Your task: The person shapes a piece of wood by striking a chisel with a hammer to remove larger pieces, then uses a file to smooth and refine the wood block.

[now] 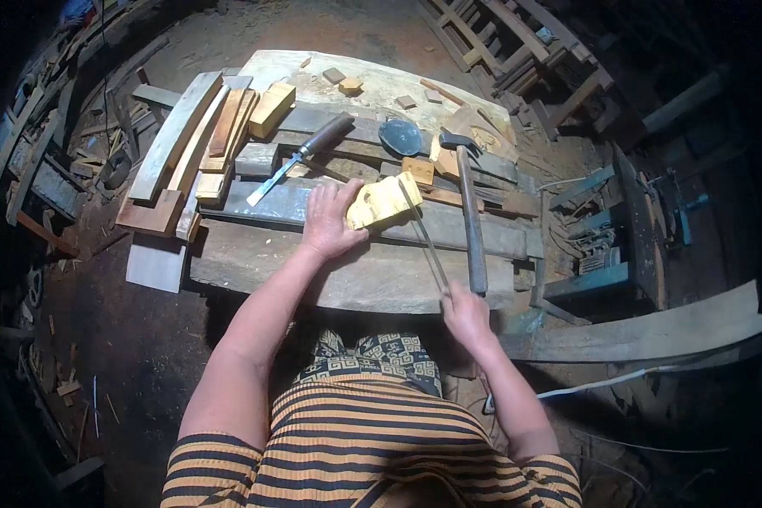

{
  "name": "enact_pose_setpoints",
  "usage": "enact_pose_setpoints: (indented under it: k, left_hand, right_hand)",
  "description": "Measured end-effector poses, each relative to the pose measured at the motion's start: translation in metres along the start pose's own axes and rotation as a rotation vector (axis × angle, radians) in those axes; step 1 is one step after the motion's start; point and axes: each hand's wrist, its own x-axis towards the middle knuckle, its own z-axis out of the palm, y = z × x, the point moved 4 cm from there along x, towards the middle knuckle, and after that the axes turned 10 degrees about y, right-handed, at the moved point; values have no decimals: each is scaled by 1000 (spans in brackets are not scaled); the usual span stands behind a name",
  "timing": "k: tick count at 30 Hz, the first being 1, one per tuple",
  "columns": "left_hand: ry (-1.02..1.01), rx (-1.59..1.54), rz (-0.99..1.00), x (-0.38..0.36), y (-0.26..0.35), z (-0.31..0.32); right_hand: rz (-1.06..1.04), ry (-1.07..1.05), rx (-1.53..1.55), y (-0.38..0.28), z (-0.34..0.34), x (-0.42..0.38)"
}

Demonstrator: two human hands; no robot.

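Yellow wood block (379, 203): likely light, stiff; hold left end, where left grip (330, 222) clasps. Right grip (468, 318): closed round file (431, 248).

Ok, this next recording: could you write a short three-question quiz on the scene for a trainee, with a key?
1. Multiple choice: what does the left hand hold?
a) the dark round dish
b) the yellow block
c) the white cable

2. True or false: the right hand is holding the hammer.

3. Fill in the gap: the chisel lies with its ____ end nearer the person's body.

Key:
1. b
2. False; it holds a long thin tool, which reaches to the yellow block.
3. blade
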Motion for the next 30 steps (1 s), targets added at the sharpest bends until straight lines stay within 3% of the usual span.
enact_pose_setpoints:
  k: [5, 8, 15, 18, 24, 27, 30]
  left_hand:
    - [7, 11, 21, 0, 0, -1]
    - [16, -7, 8, 0, 2, -3]
    - [6, -5, -13, 1, -1, -1]
    - [8, -2, 12, 0, -1, 0]
    - [8, 9, -2, -2, -1, 1]
    - [1, 13, -16, -2, -1, 0]
    - [5, 13, -17, -1, 0, 1]
  right_hand:
    - [-42, 67, -16, -42, 25, 115]
    - [-60, 104, 21, -50, 27, 132]
    - [-8, -19, -20, -2, 10, -2]
    - [5, -48, -60, -2, 10, 13]
    - [-69, 84, -8, -46, 27, 120]
    - [-76, 88, -7, -40, 26, 113]
    - [-39, 55, 2, -24, 11, 47]
